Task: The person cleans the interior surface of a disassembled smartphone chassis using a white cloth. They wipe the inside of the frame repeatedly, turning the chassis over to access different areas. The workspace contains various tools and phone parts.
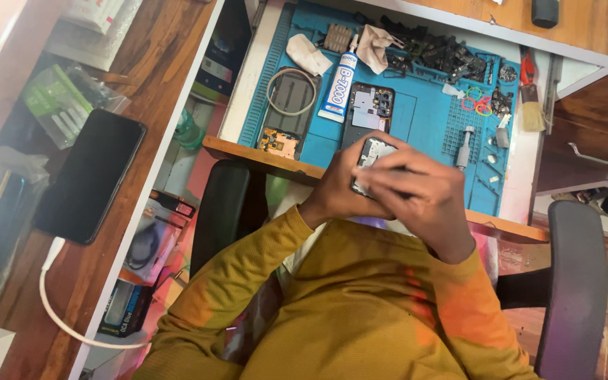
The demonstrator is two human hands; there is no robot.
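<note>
Head view: both hands cup a small opened phone part (372,156) at centre. The left hand (343,186) curls closed beneath for support; the right hand (420,193) fingers press over it. Glue tube (340,84) lies at twelve o'clock on the blue mat (427,112), within reach.

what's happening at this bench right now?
A person in a mustard long-sleeved top holds a small opened phone part in both hands, left hand beneath, right hand over it, above the edge of a blue repair mat. On the mat lie an opened phone, a glue tube, a back cover and loose parts. A black phone on a white cable lies on the wooden desk to the side.
</note>
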